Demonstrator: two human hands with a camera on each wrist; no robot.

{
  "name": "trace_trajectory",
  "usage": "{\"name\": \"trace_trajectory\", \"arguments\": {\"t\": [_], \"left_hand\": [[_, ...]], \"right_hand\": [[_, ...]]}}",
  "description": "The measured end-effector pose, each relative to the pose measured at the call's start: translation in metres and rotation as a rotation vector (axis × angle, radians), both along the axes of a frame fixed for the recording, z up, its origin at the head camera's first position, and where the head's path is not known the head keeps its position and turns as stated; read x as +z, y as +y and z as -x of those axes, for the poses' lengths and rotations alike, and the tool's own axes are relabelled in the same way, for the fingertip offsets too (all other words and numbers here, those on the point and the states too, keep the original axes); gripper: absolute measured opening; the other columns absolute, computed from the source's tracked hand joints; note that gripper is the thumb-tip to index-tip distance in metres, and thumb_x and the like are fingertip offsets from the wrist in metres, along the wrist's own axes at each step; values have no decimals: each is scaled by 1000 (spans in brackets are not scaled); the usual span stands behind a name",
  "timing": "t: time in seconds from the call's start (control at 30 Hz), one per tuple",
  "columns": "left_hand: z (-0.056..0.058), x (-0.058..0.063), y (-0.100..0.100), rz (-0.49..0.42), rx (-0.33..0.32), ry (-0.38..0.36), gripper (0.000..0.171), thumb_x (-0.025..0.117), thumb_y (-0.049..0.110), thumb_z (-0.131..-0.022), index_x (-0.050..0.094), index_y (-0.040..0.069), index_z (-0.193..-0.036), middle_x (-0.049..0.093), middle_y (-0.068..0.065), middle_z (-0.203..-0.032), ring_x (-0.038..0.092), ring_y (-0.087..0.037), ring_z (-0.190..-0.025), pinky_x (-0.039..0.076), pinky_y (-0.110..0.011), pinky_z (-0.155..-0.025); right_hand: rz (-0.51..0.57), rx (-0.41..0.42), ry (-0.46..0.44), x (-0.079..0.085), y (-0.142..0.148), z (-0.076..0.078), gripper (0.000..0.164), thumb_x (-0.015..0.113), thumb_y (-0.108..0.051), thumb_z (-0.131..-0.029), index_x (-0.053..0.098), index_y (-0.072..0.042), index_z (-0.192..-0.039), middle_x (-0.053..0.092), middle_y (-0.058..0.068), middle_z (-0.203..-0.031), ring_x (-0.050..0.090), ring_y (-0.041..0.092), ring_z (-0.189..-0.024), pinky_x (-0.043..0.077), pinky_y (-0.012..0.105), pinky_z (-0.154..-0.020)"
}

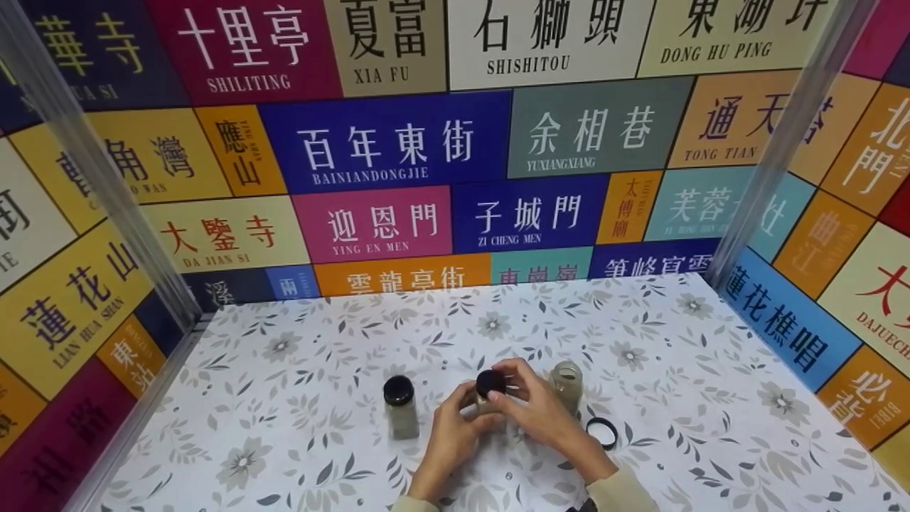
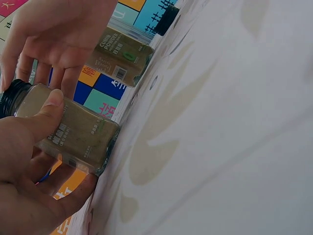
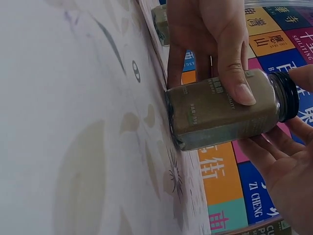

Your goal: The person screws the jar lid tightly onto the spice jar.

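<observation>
A square glass spice jar (image 2: 83, 128) of brown powder stands between the two hands, its base at the tabletop. My left hand (image 1: 455, 437) grips the jar's body, thumb across the label side. Around the black lid (image 3: 284, 97) on top, the thumb and fingers of my right hand (image 1: 540, 409) pinch from opposite sides. To the right stands an open jar (image 1: 569, 390) labelled cumin powder, its mouth uncovered. A loose black lid (image 1: 602, 432) lies beside it. On the left is another powder jar (image 1: 402, 419) with a black lid on.
White cloth with a grey leaf-and-flower print covers the table (image 1: 341, 348). Colourful sign-patterned panels (image 1: 384, 149) rise behind it and at both sides, with clear strips at the corners.
</observation>
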State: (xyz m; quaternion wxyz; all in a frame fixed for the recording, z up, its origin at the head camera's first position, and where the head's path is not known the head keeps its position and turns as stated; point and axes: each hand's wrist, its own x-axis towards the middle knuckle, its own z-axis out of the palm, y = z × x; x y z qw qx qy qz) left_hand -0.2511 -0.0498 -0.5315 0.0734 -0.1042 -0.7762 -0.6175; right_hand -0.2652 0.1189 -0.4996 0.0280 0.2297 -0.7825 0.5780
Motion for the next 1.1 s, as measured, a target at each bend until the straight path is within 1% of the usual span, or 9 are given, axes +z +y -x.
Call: {"name": "trace_trajectory", "arguments": {"t": [0.13, 0.33, 0.43, 0.63, 0.7, 0.77, 0.87, 1.0, 1.1], "left_hand": [[-1, 0, 0, -9, -5, -4, 52, 84, 13, -78, 64, 6, -125, 71, -16, -125, 66, -35, -120, 55, -38, -102], [-2, 1, 0, -42, -21, -8, 51, 84, 15, -79, 63, 5, -125, 69, -17, -127, 65, -35, -121, 57, -34, -99], [-2, 1, 0, -51, -15, -13, 50, 84, 14, -79, 64, 5, -124, 70, -17, -126, 65, -35, -120, 57, -33, -98], [-1, 0, 1, -45, -12, -3, 48, 84, 13, -79, 65, 7, -123, 71, -16, -124, 65, -35, -119, 57, -36, -100], [-2, 0, 1, -38, -8, 0, 49, 84, 14, -78, 65, 7, -122, 71, -15, -125, 66, -34, -120, 55, -39, -101], [-2, 1, 1, -37, -5, -1, 49, 84, 15, -78, 65, 9, -123, 71, -14, -125, 66, -34, -120, 54, -40, -103], [-3, 1, 1, -20, 6, 3, 49, 85, 16, -77, 66, 10, -122, 71, -13, -125, 66, -33, -120, 53, -44, -105], [-3, 1, 1, 3, 14, 1, 49, 85, 18, -77, 66, 12, -122, 72, -11, -125, 66, -33, -119, 51, -46, -107], [-2, 1, 0, 2, 8, -3, 50, 85, 18, -77, 66, 11, -123, 71, -12, -125, 66, -33, -120, 52, -45, -106]], "right_hand": [[2, -4, -15, -1, 0, 1, 42, 69, -21, -94, 53, -4, -129, 60, 19, -130, 59, 35, -125, 51, 39, -108], [11, 2, -20, -2, 0, 2, 40, 69, -20, -95, 52, -4, -126, 61, 18, -126, 60, 33, -124, 52, 38, -105], [5, -5, -22, -3, 0, 2, 40, 70, -20, -94, 52, -5, -126, 61, 17, -126, 61, 32, -123, 53, 36, -105], [14, -2, -22, -3, 1, 3, 41, 69, -20, -95, 52, -7, -129, 57, 17, -133, 62, 30, -121, 53, 28, -103], [20, 4, -11, -3, 1, 2, 42, 69, -19, -95, 52, -5, -131, 56, 19, -134, 62, 32, -121, 53, 27, -103], [23, 10, 4, -4, 2, 2, 42, 68, -17, -95, 52, -3, -131, 56, 20, -134, 62, 33, -121, 53, 27, -103], [20, 16, 27, -4, 2, 2, 43, 67, -16, -95, 52, -1, -132, 57, 21, -133, 61, 35, -122, 53, 32, -104], [-1, 14, 29, -4, 2, 3, 43, 68, -19, -95, 53, -4, -133, 60, 18, -131, 61, 34, -121, 54, 34, -105], [-12, -1, 13, -4, 1, 3, 43, 69, -22, -95, 54, -6, -132, 61, 17, -130, 61, 33, -121, 54, 33, -104]]}}
